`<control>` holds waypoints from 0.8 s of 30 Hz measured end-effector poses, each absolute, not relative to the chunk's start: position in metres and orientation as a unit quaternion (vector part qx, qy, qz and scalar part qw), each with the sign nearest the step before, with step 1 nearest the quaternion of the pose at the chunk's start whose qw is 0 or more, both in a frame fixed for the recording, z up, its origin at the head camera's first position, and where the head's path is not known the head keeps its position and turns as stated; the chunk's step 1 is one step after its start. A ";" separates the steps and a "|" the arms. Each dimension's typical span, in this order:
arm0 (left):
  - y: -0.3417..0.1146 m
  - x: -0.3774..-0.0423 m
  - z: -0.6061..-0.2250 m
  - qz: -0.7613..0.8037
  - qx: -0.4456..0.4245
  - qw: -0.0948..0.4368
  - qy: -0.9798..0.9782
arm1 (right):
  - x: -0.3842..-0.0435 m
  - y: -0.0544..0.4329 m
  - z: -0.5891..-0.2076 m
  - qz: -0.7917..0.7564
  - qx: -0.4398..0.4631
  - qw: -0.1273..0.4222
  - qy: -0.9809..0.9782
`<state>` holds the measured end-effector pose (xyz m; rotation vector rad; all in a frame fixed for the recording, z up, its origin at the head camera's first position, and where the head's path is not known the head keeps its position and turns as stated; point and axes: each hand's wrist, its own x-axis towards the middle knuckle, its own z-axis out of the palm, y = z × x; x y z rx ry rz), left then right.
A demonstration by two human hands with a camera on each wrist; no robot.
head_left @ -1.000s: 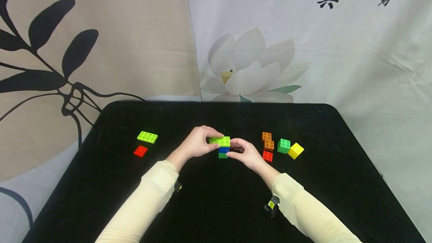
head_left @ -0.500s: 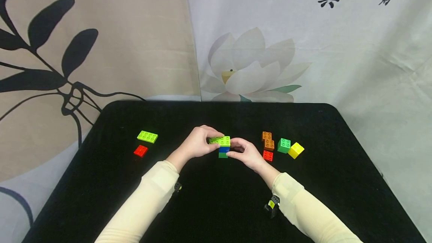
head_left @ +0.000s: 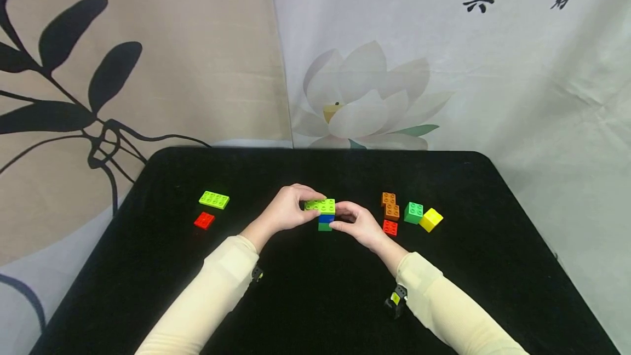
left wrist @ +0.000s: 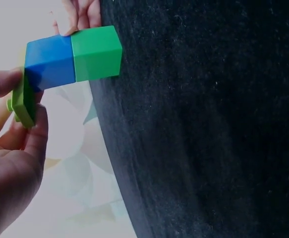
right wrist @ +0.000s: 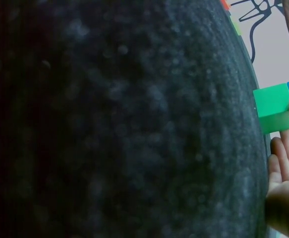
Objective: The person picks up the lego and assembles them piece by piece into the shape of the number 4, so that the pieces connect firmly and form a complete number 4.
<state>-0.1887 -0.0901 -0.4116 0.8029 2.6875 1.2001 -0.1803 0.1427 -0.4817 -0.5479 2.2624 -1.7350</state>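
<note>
A small stack of toy building bricks is between my two hands over the middle of the table. Its bottom is a green brick [left wrist: 98, 54], a blue brick [left wrist: 50, 59] sits above it, and a flat lime-green brick [head_left: 327, 206] lies on top, jutting out to the left. My left hand [head_left: 286, 209] pinches the lime brick's overhanging end between thumb and fingers. From the right side my right hand [head_left: 363, 227] pinches the stack, its thumb at the seam between blue and green in the right wrist view.
On the black table [head_left: 305, 300], a lime flat brick [head_left: 214, 200] and a red brick [head_left: 204, 220] lie at left. To the right are two orange bricks [head_left: 391, 212], a red brick [head_left: 390, 228], a green block [head_left: 413, 213] and a yellow block [head_left: 431, 220]. A printed cloth [head_left: 197, 70] hangs behind.
</note>
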 end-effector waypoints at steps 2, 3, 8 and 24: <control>-0.090 -0.188 -0.411 0.393 0.264 0.044 0.880 | -0.177 0.142 -0.473 -0.594 -0.188 0.120 0.773; -0.089 -0.189 -0.410 0.393 0.265 0.042 0.880 | -0.176 0.141 -0.469 -0.594 -0.185 0.123 0.773; -0.088 -0.189 -0.411 0.393 0.267 0.038 0.879 | -0.168 0.139 -0.449 -0.583 -0.171 0.135 0.783; -0.101 -0.188 -0.419 0.429 0.284 0.026 0.857 | -0.180 0.142 -0.481 -0.594 -0.180 0.119 0.775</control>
